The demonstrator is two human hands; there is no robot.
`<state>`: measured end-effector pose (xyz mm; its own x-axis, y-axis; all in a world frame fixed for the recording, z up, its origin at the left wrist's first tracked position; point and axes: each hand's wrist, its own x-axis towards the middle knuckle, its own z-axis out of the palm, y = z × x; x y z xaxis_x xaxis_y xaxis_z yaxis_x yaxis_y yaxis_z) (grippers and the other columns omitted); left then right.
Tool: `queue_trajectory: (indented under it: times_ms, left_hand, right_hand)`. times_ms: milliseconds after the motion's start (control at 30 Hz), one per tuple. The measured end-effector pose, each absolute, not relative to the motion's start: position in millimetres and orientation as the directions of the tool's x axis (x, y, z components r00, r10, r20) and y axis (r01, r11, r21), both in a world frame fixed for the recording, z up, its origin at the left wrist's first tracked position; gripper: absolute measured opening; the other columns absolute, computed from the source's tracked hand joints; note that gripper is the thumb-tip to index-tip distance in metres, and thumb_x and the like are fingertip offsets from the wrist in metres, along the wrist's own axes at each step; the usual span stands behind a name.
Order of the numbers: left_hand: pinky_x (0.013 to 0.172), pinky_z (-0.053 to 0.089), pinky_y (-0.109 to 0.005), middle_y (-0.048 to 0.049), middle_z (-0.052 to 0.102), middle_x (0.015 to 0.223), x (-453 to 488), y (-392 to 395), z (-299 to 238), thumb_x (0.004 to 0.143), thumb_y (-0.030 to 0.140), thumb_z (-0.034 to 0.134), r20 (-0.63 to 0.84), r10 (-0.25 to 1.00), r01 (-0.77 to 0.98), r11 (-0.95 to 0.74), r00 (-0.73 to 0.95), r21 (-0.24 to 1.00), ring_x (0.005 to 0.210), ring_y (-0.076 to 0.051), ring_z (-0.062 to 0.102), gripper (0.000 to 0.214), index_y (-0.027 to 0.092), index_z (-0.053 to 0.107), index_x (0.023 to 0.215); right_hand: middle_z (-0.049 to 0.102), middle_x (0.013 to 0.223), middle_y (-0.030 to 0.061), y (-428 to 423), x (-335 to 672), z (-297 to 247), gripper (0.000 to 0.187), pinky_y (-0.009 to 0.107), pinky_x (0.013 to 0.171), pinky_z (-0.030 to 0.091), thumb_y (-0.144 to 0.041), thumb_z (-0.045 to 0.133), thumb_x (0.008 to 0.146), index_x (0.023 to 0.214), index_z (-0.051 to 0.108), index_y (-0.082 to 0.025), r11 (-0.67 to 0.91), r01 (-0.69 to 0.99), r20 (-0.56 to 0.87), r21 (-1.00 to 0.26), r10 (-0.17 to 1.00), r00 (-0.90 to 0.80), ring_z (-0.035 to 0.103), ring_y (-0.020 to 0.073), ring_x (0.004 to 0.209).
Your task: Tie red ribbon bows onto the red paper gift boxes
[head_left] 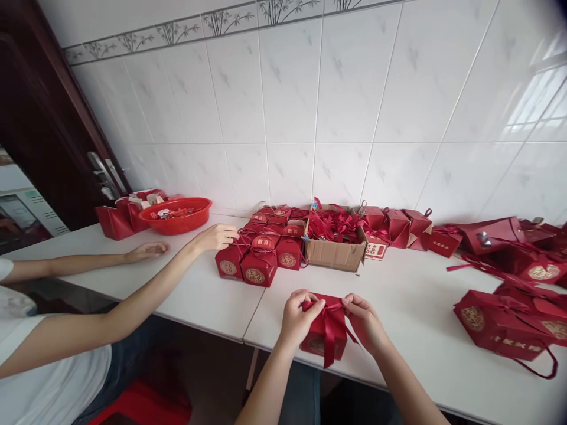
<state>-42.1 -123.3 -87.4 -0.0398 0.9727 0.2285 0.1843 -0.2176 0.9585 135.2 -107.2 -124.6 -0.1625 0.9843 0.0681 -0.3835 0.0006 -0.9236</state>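
A small red gift box stands on the white table close to its front edge. Dark red ribbon lies across its top in a bow, with a tail hanging down the front. My left hand pinches the bow's left loop between thumb and fingers. On the other side, my right hand has its fingertips closed on the right part of the ribbon. Both hands are at the height of the box top. Part of the box's top and sides is hidden by the hands and ribbon.
Beyond my hands, a cardboard carton holds many red ribbons. Left of it, finished-looking red boxes are grouped by a co-worker's hand. A red basin stands farther left. More red boxes lie at the right.
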Motion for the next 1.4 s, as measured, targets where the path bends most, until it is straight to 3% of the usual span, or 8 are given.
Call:
queue_trajectory:
  times_ms: [567,667,767,833,933,1067,1200,1400]
  left_hand:
    - [0.089,0.043,-0.033,-0.0048,0.064,0.078,-57,-145,-90,0.072,0.042,0.069,0.227,0.967,0.131,-0.211,-0.116,0.969,0.096,-0.025,0.059,0.034,0.019,0.051,0.053]
    - [0.091,0.043,-0.032,-0.0068,0.066,0.099,-59,-145,-92,0.073,0.04,0.068,0.268,0.961,0.121,-0.258,-0.074,0.958,0.103,-0.025,0.059,0.034,0.019,0.047,0.057]
    - [0.094,0.042,-0.03,-0.009,0.053,0.131,-60,-151,-101,0.078,0.046,0.063,0.297,0.953,0.086,-0.291,-0.064,0.953,0.123,-0.026,0.048,0.027,0.021,0.057,0.086]
    - [0.099,0.041,-0.032,-0.0103,0.048,0.137,-60,-155,-111,0.084,0.053,0.052,0.28,0.955,0.039,-0.278,-0.094,0.96,0.129,-0.025,0.042,0.042,0.022,0.052,0.113]
    - [0.098,0.043,-0.038,-0.012,0.055,0.129,-57,-157,-128,0.089,0.062,0.034,0.186,0.979,-0.009,-0.187,-0.086,0.982,0.122,-0.027,0.05,0.054,0.019,0.049,0.119]
    - [0.098,0.044,-0.039,-0.0109,0.06,0.123,-54,-151,-144,0.091,0.058,0.031,0.185,0.982,0.118,-0.178,-0.045,0.977,0.119,-0.027,0.053,0.05,0.02,0.055,0.112]
    - [0.099,0.046,-0.041,-0.011,0.061,0.12,-45,-145,-154,0.095,0.044,0.033,0.356,0.934,0.406,-0.316,-0.025,0.858,0.115,-0.025,0.056,0.039,0.02,0.058,0.113]
    - [0.098,0.048,-0.049,-0.0098,0.058,0.131,-34,-148,-169,0.089,0.039,0.047,0.493,0.85,0.811,-0.416,0.185,0.413,0.124,-0.03,0.051,0.042,0.019,0.055,0.126]
  right_hand:
    - [0.049,0.06,0.0001,-126,115,-113,0.035,0.031,0.064,0.037,-0.046,0.073,0.067,0.058,0.051,-0.02,0.043,-0.378,0.092,-0.925,0.989,-0.113,0.044,0.015,0.06]
    - [0.053,0.066,0.0014,-129,118,-120,0.031,0.032,0.069,0.039,-0.046,0.067,0.074,0.064,0.054,-0.021,0.083,-0.335,0.117,-0.939,0.989,-0.085,0.049,0.0173,0.066]
    - [0.061,0.1,0.0057,-130,128,-134,0.018,0.036,0.085,0.039,-0.041,0.058,0.079,0.086,0.06,-0.025,0.127,-0.298,0.149,-0.946,0.988,-0.05,0.054,0.0248,0.099]
    - [0.047,0.134,0.0045,-132,137,-144,0.04,0.041,0.099,0.033,-0.035,0.058,0.075,0.114,0.054,-0.031,0.159,-0.267,0.198,-0.95,0.972,-0.123,0.039,0.0277,0.128]
    - [0.018,0.154,0.0015,-140,147,-151,0.089,0.045,0.112,0.018,-0.025,0.063,0.07,0.145,0.017,-0.038,0.262,-0.148,0.299,-0.954,0.876,-0.379,0.016,0.025,0.142]
    - [0.021,0.153,0.0057,-164,152,-145,0.114,0.044,0.108,0.03,-0.019,0.068,0.072,0.146,-0.016,-0.037,0.32,-0.035,0.294,-0.947,0.815,-0.5,0.029,0.0257,0.137]
    - [0.035,0.143,0.0111,-182,156,-139,0.123,0.041,0.093,0.048,-0.023,0.072,0.072,0.142,-0.028,-0.032,0.225,0.007,0.202,-0.974,0.889,-0.412,0.056,0.0243,0.111]
    - [0.039,0.139,0.0118,-138,222,-144,0.111,0.044,0.1,0.043,-0.042,0.067,0.072,0.147,-0.013,-0.027,0.224,0.348,0.242,-0.91,0.97,0.008,0.047,0.0272,0.123]
